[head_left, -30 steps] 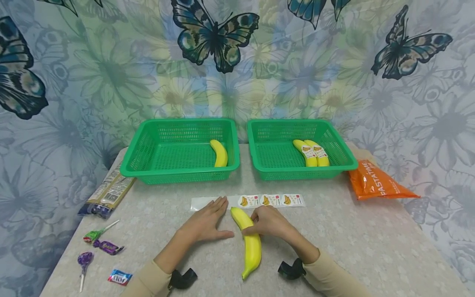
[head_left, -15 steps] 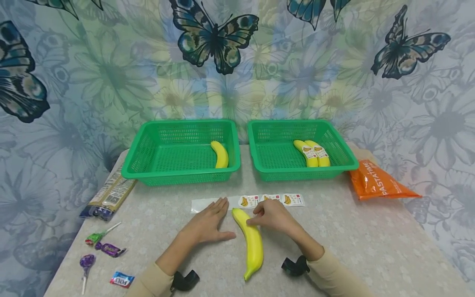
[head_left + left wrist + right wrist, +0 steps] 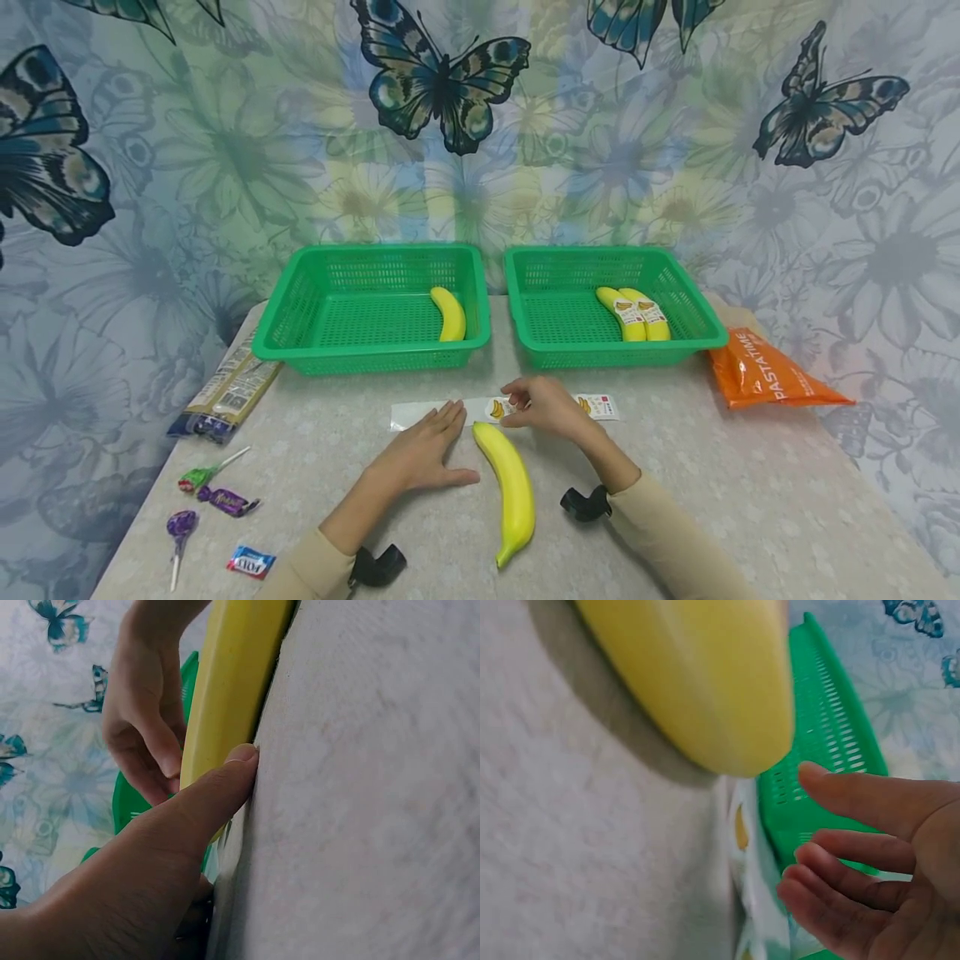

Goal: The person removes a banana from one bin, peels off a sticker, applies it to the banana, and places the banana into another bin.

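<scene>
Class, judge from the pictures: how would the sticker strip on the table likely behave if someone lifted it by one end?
The sticker strip looks thin and lies flat, so it would probably droop and weigh little. Its backing looks glossy, so it may slide if pushed. The right hand reaches over it; the left hand rests beside the banana.

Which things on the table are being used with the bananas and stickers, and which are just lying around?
In use: banana between the hands; sticker strip under the right hand; left hand flat beside it; left basket with a plain banana; right basket with two stickered bananas.

Lying about: orange pasta bag; lollipops; candies; packet at the left edge.
</scene>
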A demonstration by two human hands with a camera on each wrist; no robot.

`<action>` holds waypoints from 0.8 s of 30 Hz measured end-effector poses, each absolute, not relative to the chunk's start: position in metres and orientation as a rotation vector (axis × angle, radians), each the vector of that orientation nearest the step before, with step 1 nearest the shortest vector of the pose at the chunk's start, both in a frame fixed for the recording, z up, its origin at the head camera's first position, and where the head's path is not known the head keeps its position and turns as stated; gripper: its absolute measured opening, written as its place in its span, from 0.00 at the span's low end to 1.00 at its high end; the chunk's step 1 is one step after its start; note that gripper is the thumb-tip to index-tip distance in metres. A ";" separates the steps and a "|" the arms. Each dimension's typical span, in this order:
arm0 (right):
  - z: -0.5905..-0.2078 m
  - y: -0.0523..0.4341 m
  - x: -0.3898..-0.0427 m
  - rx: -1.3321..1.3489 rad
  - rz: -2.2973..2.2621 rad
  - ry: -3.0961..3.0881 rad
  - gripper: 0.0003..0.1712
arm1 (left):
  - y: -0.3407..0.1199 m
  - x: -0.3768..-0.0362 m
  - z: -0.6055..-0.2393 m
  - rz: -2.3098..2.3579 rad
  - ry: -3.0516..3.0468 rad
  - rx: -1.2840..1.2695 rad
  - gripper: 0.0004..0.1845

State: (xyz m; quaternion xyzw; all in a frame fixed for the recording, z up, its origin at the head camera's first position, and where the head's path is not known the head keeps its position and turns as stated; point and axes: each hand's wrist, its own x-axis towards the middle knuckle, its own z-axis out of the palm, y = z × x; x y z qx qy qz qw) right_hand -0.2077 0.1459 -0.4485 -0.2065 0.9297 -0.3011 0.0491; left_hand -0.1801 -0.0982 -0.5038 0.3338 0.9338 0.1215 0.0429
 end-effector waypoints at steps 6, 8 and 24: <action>-0.460 0.137 -0.221 -0.549 -0.766 2.840 0.29 | -0.098 -0.180 -0.505 0.368 2.845 1.031 0.56; -0.464 0.135 -0.225 -0.528 -0.744 2.841 0.29 | -0.098 -0.179 -0.505 0.372 2.842 1.027 0.56; -0.471 0.132 -0.233 -0.611 -0.689 2.855 0.22 | -0.098 -0.181 -0.503 0.354 2.842 1.010 0.57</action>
